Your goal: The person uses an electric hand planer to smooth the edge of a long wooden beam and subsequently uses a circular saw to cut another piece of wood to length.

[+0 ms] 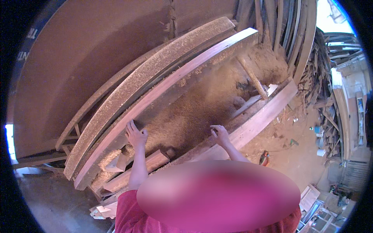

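Note:
My left hand (136, 136) rests with its fingers stretched out on the near edge of a long pinkish wooden beam (167, 81). This beam runs diagonally from lower left to upper right. My right hand (220, 135) is beside the inner edge of a wide nearer plank (252, 130), over the sawdust. Its fingers are loosely bent and apart, and no object shows in them. Between the two timbers lies a thick bed of brown sawdust (186, 112). A shorter wood block (143, 167) lies below my left hand, near my forearm.
Behind the beam stands a sawdust-covered curved timber (147, 73), close to a large brown wall (89, 50). A wooden crosspiece (252, 77) spans the far right part. An orange and black tool (264, 158) lies on the floor at right. Scrap wood (312, 73) is piled beyond.

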### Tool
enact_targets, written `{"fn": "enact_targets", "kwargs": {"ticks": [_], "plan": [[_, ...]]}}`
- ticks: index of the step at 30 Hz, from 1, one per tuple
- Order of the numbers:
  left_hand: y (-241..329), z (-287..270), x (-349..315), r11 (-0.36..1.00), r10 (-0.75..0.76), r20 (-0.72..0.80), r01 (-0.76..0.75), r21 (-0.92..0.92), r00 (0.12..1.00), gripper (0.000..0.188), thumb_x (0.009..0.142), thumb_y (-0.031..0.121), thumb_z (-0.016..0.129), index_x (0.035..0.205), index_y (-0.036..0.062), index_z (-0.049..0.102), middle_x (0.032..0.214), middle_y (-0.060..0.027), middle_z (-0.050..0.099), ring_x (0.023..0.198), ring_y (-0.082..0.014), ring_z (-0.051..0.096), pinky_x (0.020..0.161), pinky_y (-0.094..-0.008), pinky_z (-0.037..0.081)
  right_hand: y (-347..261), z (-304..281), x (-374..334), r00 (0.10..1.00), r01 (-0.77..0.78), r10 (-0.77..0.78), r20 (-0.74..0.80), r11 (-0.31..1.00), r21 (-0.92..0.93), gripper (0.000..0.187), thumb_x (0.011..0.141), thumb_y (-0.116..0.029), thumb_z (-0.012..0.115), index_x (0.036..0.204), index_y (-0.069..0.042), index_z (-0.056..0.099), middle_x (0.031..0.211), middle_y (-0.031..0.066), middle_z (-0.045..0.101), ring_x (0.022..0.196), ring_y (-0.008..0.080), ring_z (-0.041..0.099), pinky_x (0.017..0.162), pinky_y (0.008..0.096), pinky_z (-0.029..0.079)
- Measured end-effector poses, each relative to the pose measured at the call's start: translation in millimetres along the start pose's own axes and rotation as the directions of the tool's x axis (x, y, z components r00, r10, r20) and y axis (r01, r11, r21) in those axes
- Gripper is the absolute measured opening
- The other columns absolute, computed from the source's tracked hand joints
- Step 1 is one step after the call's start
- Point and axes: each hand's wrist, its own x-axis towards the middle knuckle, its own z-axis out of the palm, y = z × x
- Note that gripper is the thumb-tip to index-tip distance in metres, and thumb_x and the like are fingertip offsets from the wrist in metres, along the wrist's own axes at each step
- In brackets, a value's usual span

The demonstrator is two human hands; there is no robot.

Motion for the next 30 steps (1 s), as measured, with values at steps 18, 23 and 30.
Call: {"fn": "enact_targets", "kwargs": {"ticks": [18, 23, 30], "plan": [[8, -24, 4, 0.995, -0.092, 0.208, 0.083, 0.050, 0.974, 0.093, 0.075, 0.035, 0.080, 0.153, 0.0085, 0.038, 0.151, -0.0176, 0.044, 0.142, -0.0340, 0.042, 0.114, -0.0547, 0.038, -193, 55, 234, 0.786, 0.616, -0.590, 0.185, 0.721, -0.317, 0.064, 0.080, -0.040, 0.080, 0.133, -0.011, 0.059, 0.137, 0.0126, 0.058, 0.134, 0.0352, 0.048, 0.108, 0.0519, 0.041], [6, -11, 9, 0.994, -0.107, 0.243, 0.097, 0.054, 0.964, 0.089, 0.077, 0.037, 0.078, 0.152, 0.0069, 0.040, 0.145, -0.0171, 0.049, 0.138, -0.0343, 0.046, 0.114, -0.0545, 0.038, -221, 120, 286, 0.704, 0.653, -0.260, 0.661, 0.603, -0.458, 0.126, 0.061, -0.052, 0.093, 0.162, -0.016, 0.026, 0.166, 0.0085, 0.031, 0.155, 0.0335, 0.023, 0.120, 0.0635, 0.025], [-5, 2, -15, 0.988, -0.136, 0.134, 0.144, -0.050, 0.982, 0.079, 0.079, 0.032, 0.073, 0.147, 0.0035, 0.045, 0.143, -0.0160, 0.050, 0.138, -0.0329, 0.045, 0.111, -0.0506, 0.038, -225, 152, 266, 0.726, 0.651, -0.216, 0.653, 0.520, -0.553, 0.113, 0.068, -0.046, 0.089, 0.160, -0.018, 0.030, 0.158, 0.0069, 0.042, 0.147, 0.0328, 0.038, 0.118, 0.0721, 0.020]]}}
